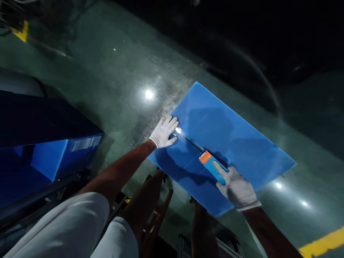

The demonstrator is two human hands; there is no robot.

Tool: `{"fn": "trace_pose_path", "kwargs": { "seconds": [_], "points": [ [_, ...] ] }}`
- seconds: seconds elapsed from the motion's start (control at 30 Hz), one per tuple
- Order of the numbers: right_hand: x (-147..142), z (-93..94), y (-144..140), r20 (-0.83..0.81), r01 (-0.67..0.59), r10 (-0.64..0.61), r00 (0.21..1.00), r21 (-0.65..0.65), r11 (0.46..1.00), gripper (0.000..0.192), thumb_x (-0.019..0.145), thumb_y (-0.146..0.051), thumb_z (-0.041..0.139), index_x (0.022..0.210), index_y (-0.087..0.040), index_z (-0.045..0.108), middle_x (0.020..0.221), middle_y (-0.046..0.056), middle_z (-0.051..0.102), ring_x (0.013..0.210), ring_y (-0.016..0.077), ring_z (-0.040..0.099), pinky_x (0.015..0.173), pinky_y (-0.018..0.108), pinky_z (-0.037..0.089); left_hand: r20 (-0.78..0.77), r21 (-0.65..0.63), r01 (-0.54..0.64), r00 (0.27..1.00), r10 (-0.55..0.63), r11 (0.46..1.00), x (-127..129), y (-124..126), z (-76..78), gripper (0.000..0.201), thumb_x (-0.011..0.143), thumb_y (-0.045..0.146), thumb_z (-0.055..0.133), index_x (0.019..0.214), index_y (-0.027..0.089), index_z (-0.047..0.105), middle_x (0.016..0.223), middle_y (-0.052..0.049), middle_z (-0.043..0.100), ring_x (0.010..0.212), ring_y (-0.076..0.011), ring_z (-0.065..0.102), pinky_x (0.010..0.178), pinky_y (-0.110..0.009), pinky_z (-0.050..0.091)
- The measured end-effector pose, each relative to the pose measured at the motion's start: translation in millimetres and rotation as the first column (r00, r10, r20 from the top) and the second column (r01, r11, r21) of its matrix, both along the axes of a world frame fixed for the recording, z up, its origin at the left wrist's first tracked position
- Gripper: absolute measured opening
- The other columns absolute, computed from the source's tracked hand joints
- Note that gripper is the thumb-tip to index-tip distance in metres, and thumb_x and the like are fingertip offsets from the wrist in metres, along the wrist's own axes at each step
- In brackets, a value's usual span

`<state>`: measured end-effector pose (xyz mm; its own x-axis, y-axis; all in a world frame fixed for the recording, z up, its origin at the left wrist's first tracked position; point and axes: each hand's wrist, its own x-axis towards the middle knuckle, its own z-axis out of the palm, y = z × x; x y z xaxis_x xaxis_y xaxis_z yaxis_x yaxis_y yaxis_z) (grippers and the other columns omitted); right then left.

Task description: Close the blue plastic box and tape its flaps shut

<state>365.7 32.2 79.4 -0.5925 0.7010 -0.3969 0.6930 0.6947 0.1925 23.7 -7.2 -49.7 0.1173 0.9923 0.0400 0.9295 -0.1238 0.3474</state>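
Observation:
A large blue plastic sheet (231, 136) lies flat on the green floor. My left hand (163, 132), in a white glove, presses flat on the sheet's left edge, fingers spread, next to the end of a thin metal ruler (188, 139) that runs across the sheet. My right hand (236, 188), also gloved, grips a blue cutter with an orange tip (211, 165) at the ruler's other end, its tip touching the sheet.
A dark blue box (48, 150) stands at the left. A reddish wooden stool (153, 208) is under me near the sheet's near edge. A yellow floor line (322, 245) runs at the bottom right. Light reflections dot the glossy floor.

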Motion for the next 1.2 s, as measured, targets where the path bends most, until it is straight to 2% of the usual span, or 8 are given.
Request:
{"fn": "trace_pose_path", "kwargs": {
  "seconds": [0.13, 0.23, 0.43, 0.53, 0.63, 0.8, 1.03, 1.2],
  "points": [
    [45.7, -8.6, -8.7, -0.146, -0.011, 0.010, 0.989, -0.005, 1.000, 0.066, 0.075, -0.031, 0.076, 0.139, -0.034, 0.061, 0.089, 0.007, 0.062, 0.067, 0.0207, 0.060, 0.053, 0.029, 0.047, -0.041, -0.060, 0.113, 0.992, -0.116, 0.992, 52.7, -1.9, 8.8, 0.079, 0.091, 0.051, 0.054, 0.154, 0.007, 0.036, 0.159, -0.022, 0.034, 0.150, -0.0411, 0.022, 0.122, -0.057, 0.013],
    [69.5, -14.7, -12.9, -0.190, -0.003, -0.003, 0.982, -0.035, 0.999, 0.072, 0.073, -0.029, 0.078, 0.142, -0.033, 0.058, 0.092, 0.007, 0.061, 0.064, 0.0186, 0.060, 0.049, 0.027, 0.045, -0.070, -0.072, 0.113, 0.991, -0.118, 0.991, 90.8, -2.5, 11.6, 0.080, 0.091, 0.052, 0.055, 0.154, 0.007, 0.036, 0.159, -0.022, 0.033, 0.150, -0.0414, 0.021, 0.122, -0.057, 0.014],
    [108.7, -4.5, -16.0, -0.025, -0.031, 0.030, 0.999, -0.034, 0.999, 0.068, 0.083, -0.031, 0.069, 0.147, -0.039, 0.050, 0.108, 0.010, 0.064, 0.076, 0.0235, 0.065, 0.070, 0.036, 0.054, -0.156, -0.084, 0.075, 0.984, -0.088, 0.994, 105.8, -3.3, 7.3, 0.080, 0.091, 0.053, 0.054, 0.153, 0.006, 0.036, 0.161, -0.023, 0.027, 0.151, -0.0429, 0.018, 0.120, -0.060, 0.015],
    [106.4, 5.2, -13.1, 0.105, 0.124, -0.104, 0.989, -0.208, 0.970, 0.068, 0.090, -0.031, 0.063, 0.153, -0.038, 0.040, 0.118, 0.011, 0.060, 0.091, 0.0261, 0.067, 0.078, 0.036, 0.054, -0.179, -0.042, 0.072, 0.981, -0.078, 0.997, 119.8, -7.4, 3.4, 0.083, 0.092, 0.055, 0.051, 0.152, 0.000, 0.034, 0.160, -0.027, 0.026, 0.151, -0.0435, 0.017, 0.121, -0.061, 0.014],
    [90.4, 10.0, -8.0, 0.156, 0.234, -0.190, 0.969, -0.341, 0.911, 0.069, 0.094, -0.030, 0.057, 0.157, -0.040, 0.030, 0.115, 0.011, 0.057, 0.087, 0.0257, 0.068, 0.070, 0.034, 0.053, -0.152, -0.009, 0.159, 0.976, -0.158, 0.987, 161.3, -12.8, 0.8, 0.081, 0.092, 0.054, 0.049, 0.151, -0.001, 0.036, 0.157, -0.027, 0.032, 0.150, -0.0416, 0.022, 0.120, -0.057, 0.018],
    [80.9, 10.2, -6.5, 0.121, 0.198, -0.165, 0.979, -0.359, 0.912, 0.071, 0.094, -0.027, 0.058, 0.157, -0.043, 0.028, 0.109, 0.010, 0.055, 0.085, 0.0258, 0.068, 0.064, 0.032, 0.051, -0.140, 0.022, 0.267, 0.955, -0.262, 0.963, 230.8, -19.0, -2.9, 0.080, 0.093, 0.057, 0.046, 0.149, 0.000, 0.039, 0.153, -0.027, 0.040, 0.146, -0.0409, 0.029, 0.119, -0.054, 0.020],
    [113.0, 8.9, -18.3, 0.034, 0.152, -0.150, 0.988, -0.348, 0.925, 0.071, 0.092, -0.026, 0.060, 0.156, -0.041, 0.032, 0.112, 0.010, 0.058, 0.083, 0.0233, 0.067, 0.069, 0.032, 0.052, -0.217, 0.005, 0.280, 0.937, -0.273, 0.960, 228.0, -22.7, -9.6, 0.076, 0.095, 0.054, 0.045, 0.150, 0.002, 0.039, 0.155, -0.026, 0.037, 0.148, -0.0394, 0.026, 0.120, -0.053, 0.017],
    [167.6, 3.8, -29.4, 0.045, 0.132, -0.126, 0.991, -0.210, 0.969, 0.074, 0.088, -0.019, 0.061, 0.154, -0.039, 0.037, 0.103, 0.009, 0.061, 0.080, 0.0239, 0.066, 0.068, 0.033, 0.054, -0.279, -0.113, 0.259, 0.918, -0.281, 0.959, 227.4, -21.1, -6.0, 0.079, 0.094, 0.055, 0.051, 0.151, 0.003, 0.038, 0.156, -0.025, 0.035, 0.148, -0.0407, 0.027, 0.120, -0.054, 0.019]
  ]
}}
